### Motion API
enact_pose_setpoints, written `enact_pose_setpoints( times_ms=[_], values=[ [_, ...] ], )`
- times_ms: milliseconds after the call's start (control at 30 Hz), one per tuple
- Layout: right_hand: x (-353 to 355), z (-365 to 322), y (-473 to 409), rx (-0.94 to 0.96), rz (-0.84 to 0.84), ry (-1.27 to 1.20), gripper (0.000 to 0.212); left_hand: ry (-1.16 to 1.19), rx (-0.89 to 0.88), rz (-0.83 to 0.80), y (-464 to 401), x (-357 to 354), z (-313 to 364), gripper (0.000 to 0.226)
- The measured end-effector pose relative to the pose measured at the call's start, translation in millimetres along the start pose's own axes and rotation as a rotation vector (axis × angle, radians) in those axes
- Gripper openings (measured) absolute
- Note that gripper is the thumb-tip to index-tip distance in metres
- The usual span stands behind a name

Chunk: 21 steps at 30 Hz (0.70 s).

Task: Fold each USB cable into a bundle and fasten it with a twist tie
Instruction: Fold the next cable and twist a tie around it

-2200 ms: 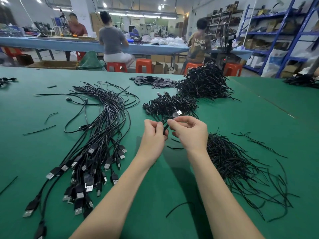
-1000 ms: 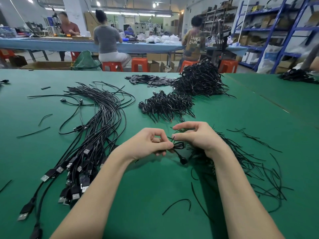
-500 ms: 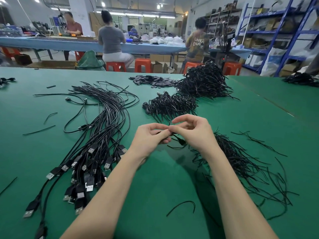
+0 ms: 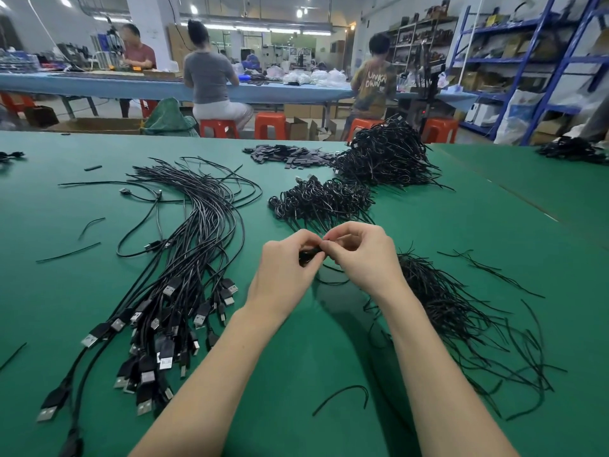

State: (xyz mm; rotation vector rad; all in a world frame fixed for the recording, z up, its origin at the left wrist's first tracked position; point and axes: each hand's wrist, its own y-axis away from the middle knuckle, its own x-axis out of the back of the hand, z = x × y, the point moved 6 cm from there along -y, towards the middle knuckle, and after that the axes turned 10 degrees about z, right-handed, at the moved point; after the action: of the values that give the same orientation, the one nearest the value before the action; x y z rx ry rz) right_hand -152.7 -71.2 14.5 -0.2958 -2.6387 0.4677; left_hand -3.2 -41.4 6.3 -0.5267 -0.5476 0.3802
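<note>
— Hands: left hand [image 4: 285, 272] and right hand [image 4: 362, 255] both pinch the folded cable bundle [image 4: 309, 253] at table centre, tie pile [image 4: 451, 305] at 3 o'clock.
— Risk: bundle may spring open if either pinch slackens.

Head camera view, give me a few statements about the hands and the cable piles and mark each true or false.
1. Both hands, left hand and right hand, pinch one small black cable bundle. True.
2. The unbundled USB cables lie to the right of the hands. False: they lie to the left.
3. The loose twist ties lie to the right of the hands. True.
4. The green table holds no finished bundles. False: a pile of bundled cables lies beyond the hands.
</note>
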Motion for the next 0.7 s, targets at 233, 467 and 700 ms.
enact_pose_setpoints(
  times_ms=[233, 467, 700],
  values=[
    [-5.1, -17.0, 10.6, 0.359, 0.061, 0.057, 0.009, 0.785, 0.864, -0.275, 1.6, -13.4, -14.1, 0.012],
    [-14.6, -21.3, 10.0, 0.250, 0.049, -0.132, 0.011, 0.966, 0.933, -0.143, 0.7, -8.5, -22.0, 0.003],
    [-42.5, 0.6, 33.3, -1.023, -0.301, -1.333, 0.014, 0.721, 0.352, -0.010, -15.3, 7.6, -9.5, 0.020]
  ],
)
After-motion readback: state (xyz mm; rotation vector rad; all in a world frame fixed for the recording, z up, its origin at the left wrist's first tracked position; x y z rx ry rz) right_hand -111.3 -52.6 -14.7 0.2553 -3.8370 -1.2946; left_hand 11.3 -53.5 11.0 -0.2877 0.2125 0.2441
